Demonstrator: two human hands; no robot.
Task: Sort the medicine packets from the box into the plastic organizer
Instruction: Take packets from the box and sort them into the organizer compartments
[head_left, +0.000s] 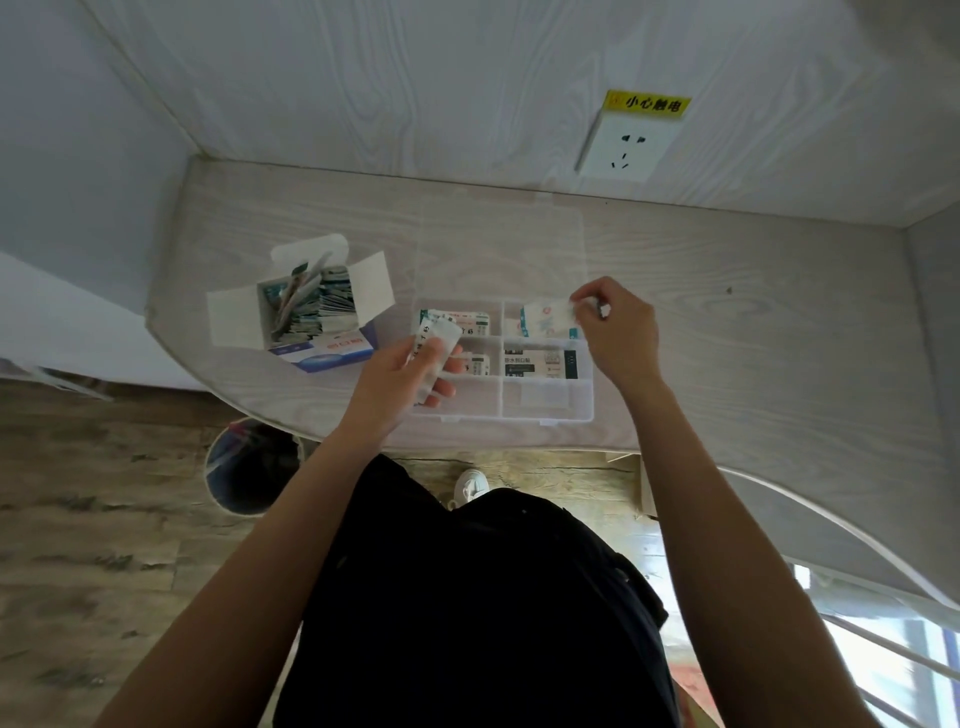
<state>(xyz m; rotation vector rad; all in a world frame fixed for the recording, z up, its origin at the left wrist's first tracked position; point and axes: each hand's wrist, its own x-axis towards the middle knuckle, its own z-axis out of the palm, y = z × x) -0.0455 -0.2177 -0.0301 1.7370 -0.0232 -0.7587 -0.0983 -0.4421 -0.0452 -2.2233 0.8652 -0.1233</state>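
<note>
Here: pale woodgrain table (727, 322), wall socket (631, 150) | left hand (410, 379) grips packets (434, 348) | right hand (618, 322) pinches packet (550, 319)

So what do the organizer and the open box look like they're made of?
The organizer looks like clear, glossy hard plastic: the table shows through its walls and dividers. The box looks like thin printed cardboard, matte white inside, with creased, folded-open flaps.

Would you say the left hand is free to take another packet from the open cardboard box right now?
Probably not: the left hand already holds a stack of packets, though the box sits open beside it with nothing between them.
</note>
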